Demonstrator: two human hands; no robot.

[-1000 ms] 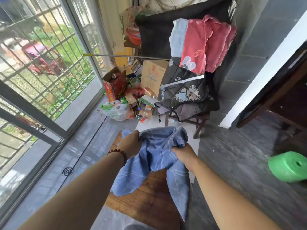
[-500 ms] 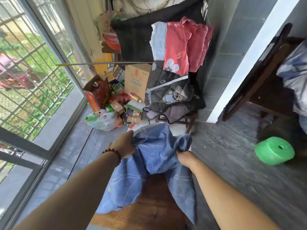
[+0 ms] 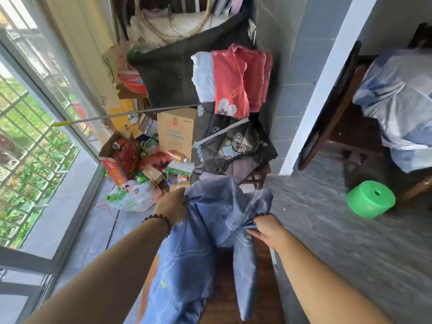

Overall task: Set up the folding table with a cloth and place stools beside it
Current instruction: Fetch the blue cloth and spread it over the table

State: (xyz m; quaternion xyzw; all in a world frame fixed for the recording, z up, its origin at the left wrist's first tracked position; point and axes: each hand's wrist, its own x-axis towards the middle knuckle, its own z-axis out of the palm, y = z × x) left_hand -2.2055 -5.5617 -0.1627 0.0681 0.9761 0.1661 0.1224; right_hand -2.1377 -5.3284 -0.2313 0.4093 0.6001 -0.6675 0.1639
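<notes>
A crumpled blue cloth (image 3: 210,232) hangs between both hands over the wooden tabletop (image 3: 224,284), which shows brown below and between its folds. My left hand (image 3: 170,205), with a bead bracelet on the wrist, grips the cloth's upper left edge. My right hand (image 3: 268,229) pinches the cloth's right edge. Two long flaps of the cloth droop down over the table. A green plastic stool (image 3: 370,202) lies on its side on the floor to the right.
Ahead, a dark wooden chair (image 3: 254,176) is piled with clothes and a bear-print jacket (image 3: 233,146). Boxes, bottles and a plastic bag (image 3: 133,195) clutter the floor at left by the barred window (image 3: 35,141). A bed with bedding (image 3: 397,101) stands at right.
The camera view has tilted up and swung right, so more of the pile and the bed shows. Both hands have drawn a little further apart, spreading the cloth.
</notes>
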